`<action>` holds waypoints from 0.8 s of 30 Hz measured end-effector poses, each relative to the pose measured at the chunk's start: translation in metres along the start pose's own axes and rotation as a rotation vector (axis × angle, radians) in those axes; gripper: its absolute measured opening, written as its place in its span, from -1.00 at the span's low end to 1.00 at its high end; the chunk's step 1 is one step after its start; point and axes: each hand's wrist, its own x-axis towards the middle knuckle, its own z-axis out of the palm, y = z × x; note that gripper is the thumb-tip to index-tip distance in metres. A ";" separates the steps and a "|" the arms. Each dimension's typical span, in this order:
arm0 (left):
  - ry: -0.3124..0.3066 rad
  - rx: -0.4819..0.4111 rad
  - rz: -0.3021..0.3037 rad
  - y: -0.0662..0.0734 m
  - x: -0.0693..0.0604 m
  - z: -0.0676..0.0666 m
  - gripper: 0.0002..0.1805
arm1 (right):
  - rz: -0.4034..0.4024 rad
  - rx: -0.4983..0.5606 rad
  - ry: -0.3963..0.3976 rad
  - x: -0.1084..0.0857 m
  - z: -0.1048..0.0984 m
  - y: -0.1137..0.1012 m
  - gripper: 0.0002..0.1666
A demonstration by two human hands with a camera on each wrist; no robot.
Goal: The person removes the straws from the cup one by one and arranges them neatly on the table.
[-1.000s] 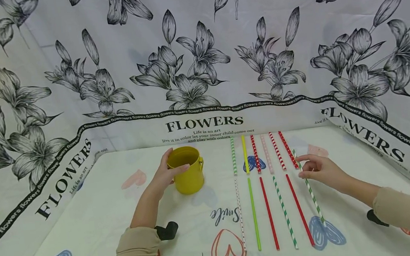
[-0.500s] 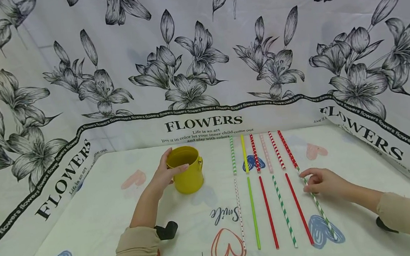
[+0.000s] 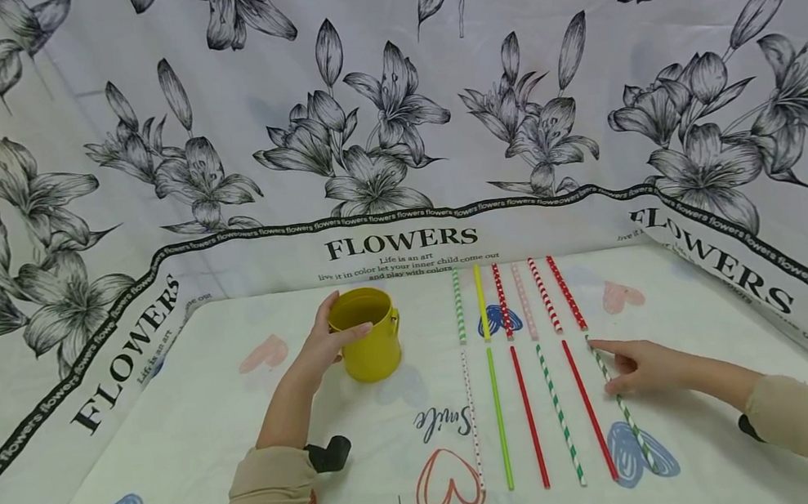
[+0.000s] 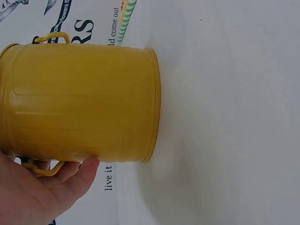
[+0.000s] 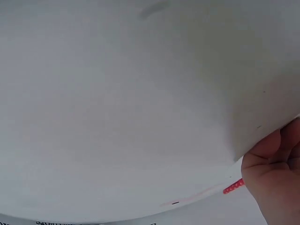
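Observation:
My left hand holds a small yellow bucket by its left side, thumb lying across the front near the rim. The bucket stands upright on the table; in the left wrist view its side wall and two ear handles show. At the right, my right hand touches a green-and-white striped paper straw lying on the cloth. Its index finger reaches straight to the straw's far end, and the thumb rests lower along it. The right wrist view shows this hand only at its edge, with no striped straw visible.
Two rows of straws lie left of the right hand. The far row includes a yellow straw and a red dotted straw; the near row includes a lime-green straw and a red straw. A flower-print curtain hangs behind.
The right hand has drawn the green-and-white straw nearer, and it now lies at the right end of the near row. The right fingers have spread along it. The left hand and bucket stay put.

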 end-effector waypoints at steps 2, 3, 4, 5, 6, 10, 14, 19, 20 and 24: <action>-0.002 -0.006 0.001 0.000 0.000 0.000 0.05 | 0.017 -0.027 -0.005 -0.001 0.001 -0.002 -0.01; -0.002 -0.007 0.001 0.000 -0.001 0.000 0.05 | 0.019 -0.033 -0.007 -0.002 0.001 -0.003 0.00; -0.002 -0.008 0.002 0.000 -0.001 0.000 0.06 | 0.019 -0.036 -0.008 -0.002 0.001 -0.004 0.00; -0.002 -0.008 0.003 0.000 -0.001 0.000 0.06 | 0.012 -0.039 -0.009 -0.002 0.001 -0.004 0.00; -0.004 -0.007 0.005 0.000 -0.001 0.000 0.06 | 0.005 -0.043 -0.010 -0.002 0.001 -0.004 0.00; -0.012 0.003 0.020 0.000 0.000 -0.002 0.08 | -0.002 -0.048 -0.014 0.000 0.000 -0.003 0.00; -0.027 0.038 0.039 -0.001 0.001 -0.006 0.10 | -0.010 -0.037 -0.035 0.003 -0.005 -0.001 0.01; -0.040 0.121 0.070 -0.001 0.001 -0.008 0.17 | -0.049 -0.016 -0.082 0.003 -0.021 -0.002 -0.09; -0.041 0.139 0.076 -0.001 0.001 -0.009 0.19 | -0.049 -0.018 -0.094 0.002 -0.026 -0.004 -0.12; -0.052 0.215 0.093 -0.004 0.002 -0.012 0.27 | 0.006 -0.051 -0.113 -0.006 -0.045 -0.007 -0.13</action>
